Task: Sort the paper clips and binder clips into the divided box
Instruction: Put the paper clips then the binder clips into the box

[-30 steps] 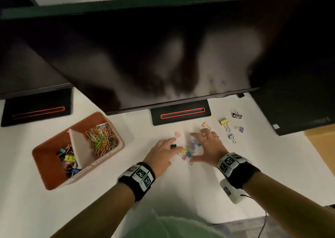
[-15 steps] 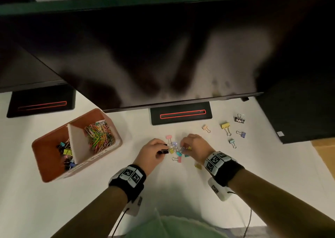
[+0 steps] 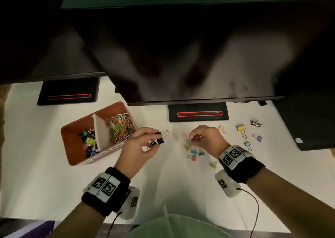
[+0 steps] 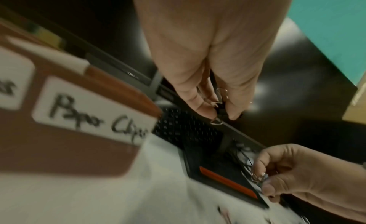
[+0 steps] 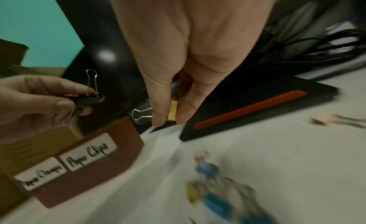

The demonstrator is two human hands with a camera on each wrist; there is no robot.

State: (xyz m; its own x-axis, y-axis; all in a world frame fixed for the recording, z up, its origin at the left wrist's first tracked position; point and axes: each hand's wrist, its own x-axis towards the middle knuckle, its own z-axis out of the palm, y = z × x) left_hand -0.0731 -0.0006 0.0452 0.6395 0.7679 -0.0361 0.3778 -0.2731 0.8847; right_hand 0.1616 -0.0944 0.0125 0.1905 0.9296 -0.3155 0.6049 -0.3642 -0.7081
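Note:
A brown divided box (image 3: 72, 143) stands at the left. Its left half holds binder clips (image 3: 88, 139) and its right half coloured paper clips (image 3: 120, 127). My left hand (image 3: 154, 139) is raised just right of the box and pinches black binder clips (image 3: 159, 138), whose wire handles stick out past the fingers (image 4: 204, 108). My right hand (image 3: 192, 140) is low over a pile of coloured binder clips (image 3: 194, 151) on the white table. Thumb and fingers pinch a small yellow binder clip (image 5: 172, 110).
More binder clips lie to the right: pink (image 3: 221, 129), yellow (image 3: 242, 129), black (image 3: 257, 123), purple (image 3: 258, 138), blue (image 3: 248, 145). Monitor bases (image 3: 198, 113) stand behind, with screens overhanging. A black case (image 3: 308, 125) blocks the right. The box front carries the label "Paper Clips" (image 4: 95, 116).
My left hand has lifted from the pile with the black binder clips and moved left toward the box. My right hand has curled over the pile and pinched a clip.

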